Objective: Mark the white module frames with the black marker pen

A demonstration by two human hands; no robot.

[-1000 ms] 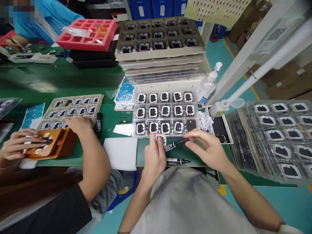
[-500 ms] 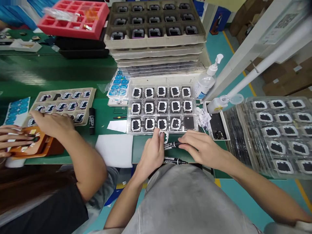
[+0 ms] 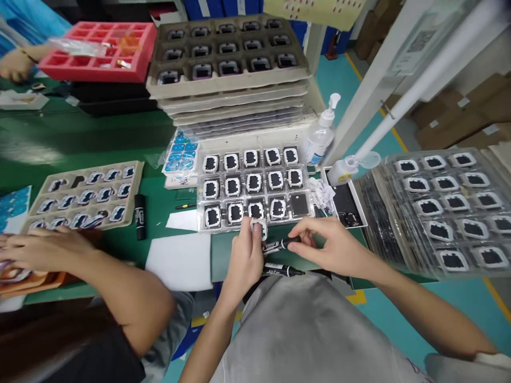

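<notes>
White frame [image 3: 264,229] is pinched in the left hand [image 3: 247,252] beside the clear tray [image 3: 242,199]; the right hand [image 3: 321,242] grasps a black marker [image 3: 275,247] (capped or not, I cannot tell). Fourteen similar frames [image 3: 248,183] are seated; the near-right pocket [image 3: 299,205] lacks one.

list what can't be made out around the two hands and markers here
All in the head view:
- Lower part of the white frame: hidden by the left hand.
- Left ends of the upper marker and lower marker: behind the same hand.
- Upper marker's right tip: covered by the right hand.
- Print on both markers: too small to read.
</notes>
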